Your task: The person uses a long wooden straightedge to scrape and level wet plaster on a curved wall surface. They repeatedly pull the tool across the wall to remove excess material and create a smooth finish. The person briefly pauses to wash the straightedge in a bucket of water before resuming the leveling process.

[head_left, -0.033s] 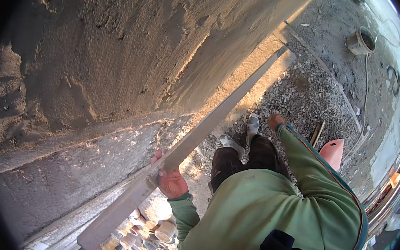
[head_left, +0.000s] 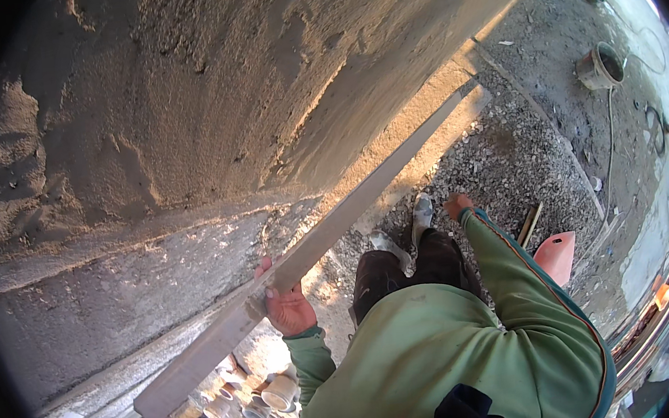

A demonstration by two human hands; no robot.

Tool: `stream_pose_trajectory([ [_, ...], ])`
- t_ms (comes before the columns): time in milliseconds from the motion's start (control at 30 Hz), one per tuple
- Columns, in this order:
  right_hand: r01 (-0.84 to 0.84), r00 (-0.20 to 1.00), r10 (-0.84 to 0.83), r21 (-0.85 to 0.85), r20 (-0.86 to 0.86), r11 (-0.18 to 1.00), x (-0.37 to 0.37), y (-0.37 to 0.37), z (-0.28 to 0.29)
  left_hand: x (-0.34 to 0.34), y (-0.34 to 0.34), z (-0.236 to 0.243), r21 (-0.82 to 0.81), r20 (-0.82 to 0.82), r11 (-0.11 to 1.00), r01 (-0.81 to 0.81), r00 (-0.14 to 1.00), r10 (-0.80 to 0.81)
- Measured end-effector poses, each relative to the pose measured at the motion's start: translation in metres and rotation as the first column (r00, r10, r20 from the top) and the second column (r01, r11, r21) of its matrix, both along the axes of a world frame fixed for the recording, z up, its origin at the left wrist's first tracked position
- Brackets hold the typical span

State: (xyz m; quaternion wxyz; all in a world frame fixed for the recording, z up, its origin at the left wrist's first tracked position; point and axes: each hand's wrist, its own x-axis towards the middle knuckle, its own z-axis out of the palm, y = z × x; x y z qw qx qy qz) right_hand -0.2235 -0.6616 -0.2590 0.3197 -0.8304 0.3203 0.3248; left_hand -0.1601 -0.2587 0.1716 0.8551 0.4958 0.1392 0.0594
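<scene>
A long, flat grey straightedge (head_left: 379, 172) slants across the view, from the lower left up toward the foot of the wall. My left hand (head_left: 289, 308) grips it near its lower part, thumb on the near side and fingers at the far edge. Beside it rises a wall (head_left: 214, 100) with wet-looking, uneven plaster; the straightedge runs along its lower side, and whether they touch I cannot tell. My right hand (head_left: 458, 206) hangs apart from the straightedge, above the gravel, with its fingers curled in and nothing showing in them.
Gravel (head_left: 505, 154) covers the ground around my boots (head_left: 422, 213). To the right lie a pink plastic piece (head_left: 555, 257) and wooden sticks (head_left: 531, 225). A bucket (head_left: 599, 68) stands farther off near a hose (head_left: 612, 149). Several pots (head_left: 279, 393) stand at the lower left.
Hardly anything differs: the view has shifted very slightly, and the straightedge stays in my left hand.
</scene>
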Motion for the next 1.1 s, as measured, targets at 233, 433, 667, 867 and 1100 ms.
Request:
stream_pose_trajectory([
  [233,-0.263,0.931,0.274,-0.077,0.241,0.962,-0.017,0.008,0.023,-0.021,0.023,-0.011,-0.144,-0.055,0.989,0.018,0.998,-0.026],
  [433,-0.026,0.997,0.033,-0.1,0.072,0.995,-0.041,0.009,0.078,-0.043,0.039,-0.027,-0.266,0.037,0.958,0.108,0.994,-0.101],
  [667,0.175,0.962,-0.138,-0.145,0.236,0.974,-0.073,0.024,0.098,-0.044,0.05,-0.026,-0.221,0.135,0.929,0.297,0.953,-0.272],
  [867,0.091,0.991,-0.072,-0.176,0.113,0.98,-0.134,0.061,0.046,-0.039,0.056,-0.011,-0.126,0.052,0.943,0.308,0.951,-0.304],
  [1100,0.296,0.805,-0.415,0.319,0.424,0.9,-0.088,0.114,0.068,-0.029,0.025,-0.006,0.548,0.263,0.747,0.377,0.77,-0.582],
])
